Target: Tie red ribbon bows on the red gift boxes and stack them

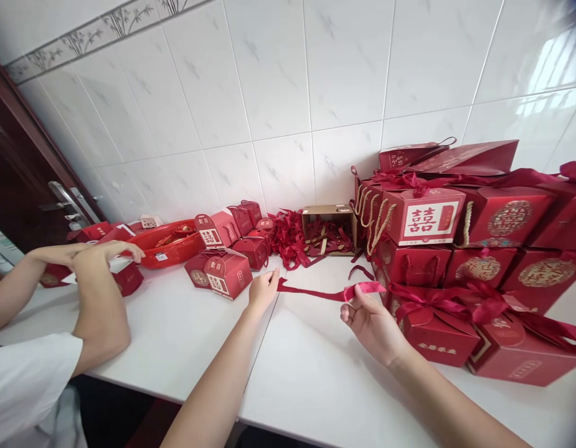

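Observation:
A dark red ribbon (316, 294) stretches between my two hands above the white table. My left hand (263, 290) is closed on its left end, with the fingertips pinched together. At the other end my right hand (374, 323) pinches the ribbon between thumb and fingers, and a brighter red piece of it sticks out past the thumb. Just behind my left hand stands a small red gift box (229, 274) with a white label. Right of my right hand sits a red box tied with a bow (432, 330).
A heap of red ribbons (288, 236) and an open cardboard box (329, 210) of red strips lie by the tiled wall. Stacked red gift boxes (484, 267) fill the right side. At left, a co-worker's arms (101, 286) reach over boxes near a red basin (173, 255).

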`<state>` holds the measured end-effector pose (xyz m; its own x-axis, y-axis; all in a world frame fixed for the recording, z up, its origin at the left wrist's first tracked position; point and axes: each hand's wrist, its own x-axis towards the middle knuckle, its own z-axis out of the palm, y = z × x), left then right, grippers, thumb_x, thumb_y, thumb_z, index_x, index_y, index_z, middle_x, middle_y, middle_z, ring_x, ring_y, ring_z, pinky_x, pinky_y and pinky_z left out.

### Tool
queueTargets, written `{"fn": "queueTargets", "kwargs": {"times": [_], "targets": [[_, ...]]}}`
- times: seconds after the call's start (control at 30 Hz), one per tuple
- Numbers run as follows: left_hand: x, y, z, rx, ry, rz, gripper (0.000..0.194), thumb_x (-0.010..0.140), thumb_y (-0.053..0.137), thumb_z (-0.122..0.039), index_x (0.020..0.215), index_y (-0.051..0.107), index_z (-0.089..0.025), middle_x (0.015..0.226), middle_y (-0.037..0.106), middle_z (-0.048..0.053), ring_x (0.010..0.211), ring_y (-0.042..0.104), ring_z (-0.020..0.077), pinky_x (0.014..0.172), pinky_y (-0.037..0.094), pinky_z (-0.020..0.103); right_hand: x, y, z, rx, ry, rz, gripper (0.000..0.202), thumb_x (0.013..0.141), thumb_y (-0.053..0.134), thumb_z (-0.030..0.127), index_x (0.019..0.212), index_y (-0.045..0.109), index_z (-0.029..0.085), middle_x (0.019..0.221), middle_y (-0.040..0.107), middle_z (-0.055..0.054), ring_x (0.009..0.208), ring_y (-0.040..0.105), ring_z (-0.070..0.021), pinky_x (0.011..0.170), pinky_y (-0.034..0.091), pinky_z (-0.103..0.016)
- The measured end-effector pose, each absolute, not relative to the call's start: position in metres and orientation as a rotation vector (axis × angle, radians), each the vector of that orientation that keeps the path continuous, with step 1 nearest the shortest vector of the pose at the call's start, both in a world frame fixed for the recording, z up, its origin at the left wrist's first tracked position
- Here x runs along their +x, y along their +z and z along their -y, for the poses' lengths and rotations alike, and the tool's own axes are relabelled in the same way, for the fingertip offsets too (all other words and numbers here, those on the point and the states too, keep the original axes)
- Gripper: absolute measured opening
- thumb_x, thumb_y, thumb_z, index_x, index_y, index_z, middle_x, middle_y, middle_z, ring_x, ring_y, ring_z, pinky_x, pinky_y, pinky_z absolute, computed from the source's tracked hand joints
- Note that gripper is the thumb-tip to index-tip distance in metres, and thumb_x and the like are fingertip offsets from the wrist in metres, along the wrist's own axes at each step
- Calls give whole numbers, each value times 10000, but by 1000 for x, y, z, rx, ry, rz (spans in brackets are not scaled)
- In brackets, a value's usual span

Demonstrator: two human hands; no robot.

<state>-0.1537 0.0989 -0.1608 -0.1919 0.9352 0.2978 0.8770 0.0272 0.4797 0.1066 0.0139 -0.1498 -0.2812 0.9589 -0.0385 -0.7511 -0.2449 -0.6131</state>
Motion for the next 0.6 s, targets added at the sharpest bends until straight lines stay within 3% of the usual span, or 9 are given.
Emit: {"fn": "queueTargets", "kwargs": {"times": [0.2,0.4,0.6], "targets": [[-154,-165,-106,1925,795,-2214,297,905,539,-356,1102,588,-140,1069,625,65,906,625,191,784,535,380,103,-153,-4,-483,1879,870,275,810,649,444,736,597,184,473,453,52,441,354,-75,551,302,-253],[-156,-171,-110,1956,791,-2207,304,904,543,-344,1133,573,-146,1107,613,76,930,620,192,795,533,389,102,-161,-1,-519,1960,910,263,803,660,394,698,596,161,534,486,47,410,281,-37,533,231,-242],[-152,-175,-107,2025,897,-2143,279,905,527,-381,1014,608,-137,958,638,45,803,619,158,719,525,335,97,-169,1,-507,2069,1037,297,791,655,412,646,575,165,415,294,86,432,204,-63,538,211,-255]]}}
